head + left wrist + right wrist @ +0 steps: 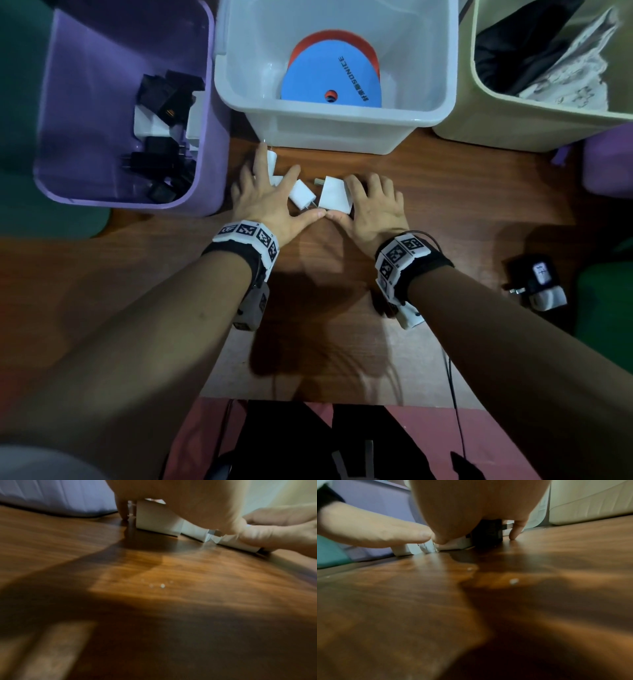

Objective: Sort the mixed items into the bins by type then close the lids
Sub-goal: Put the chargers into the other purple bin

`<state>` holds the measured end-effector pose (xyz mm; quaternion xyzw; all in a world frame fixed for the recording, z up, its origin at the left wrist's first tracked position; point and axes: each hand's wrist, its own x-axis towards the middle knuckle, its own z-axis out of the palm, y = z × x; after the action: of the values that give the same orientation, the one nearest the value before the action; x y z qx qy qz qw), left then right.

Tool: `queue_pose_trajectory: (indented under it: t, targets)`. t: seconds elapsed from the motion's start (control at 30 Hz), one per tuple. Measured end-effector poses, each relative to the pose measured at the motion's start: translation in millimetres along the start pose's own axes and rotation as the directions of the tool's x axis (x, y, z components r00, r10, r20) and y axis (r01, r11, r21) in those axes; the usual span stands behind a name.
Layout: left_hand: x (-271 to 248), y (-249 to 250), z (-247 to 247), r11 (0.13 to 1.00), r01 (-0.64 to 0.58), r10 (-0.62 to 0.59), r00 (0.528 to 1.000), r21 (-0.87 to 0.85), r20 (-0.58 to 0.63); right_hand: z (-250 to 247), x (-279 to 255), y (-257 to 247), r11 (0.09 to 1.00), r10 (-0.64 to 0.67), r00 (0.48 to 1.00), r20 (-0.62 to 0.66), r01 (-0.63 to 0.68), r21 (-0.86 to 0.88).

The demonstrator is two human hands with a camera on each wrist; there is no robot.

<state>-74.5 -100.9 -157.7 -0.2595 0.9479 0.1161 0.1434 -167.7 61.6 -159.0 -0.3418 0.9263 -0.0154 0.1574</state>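
Your left hand (265, 202) and right hand (371, 209) lie spread flat, gripping nothing, corralling the white chargers (334, 197). They look light, rigid and slick: pinch each by its flat sides, clear of the prongs.

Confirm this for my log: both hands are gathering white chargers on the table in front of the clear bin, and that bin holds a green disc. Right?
Not quite. The disc in the clear bin is blue with a red one behind it, not green; the head view shows this. The rest holds: the left hand and right hand are gathering white chargers on the table in front of that bin.
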Motion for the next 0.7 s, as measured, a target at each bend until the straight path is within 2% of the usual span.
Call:
queue_pose_trajectory:
  t: [0.4,0.7]
  targets:
    - [-5,6,4,0.997,-0.077,0.078,0.996,0.005,-0.046,-4,-6,9,0.996,0.084,0.996,0.016,-0.084,0.027]
    - [-7,24,11,0.996,-0.031,0.023,0.995,-0.080,-0.095,-7,-13,16,0.983,0.129,0.989,0.067,-0.136,0.121]
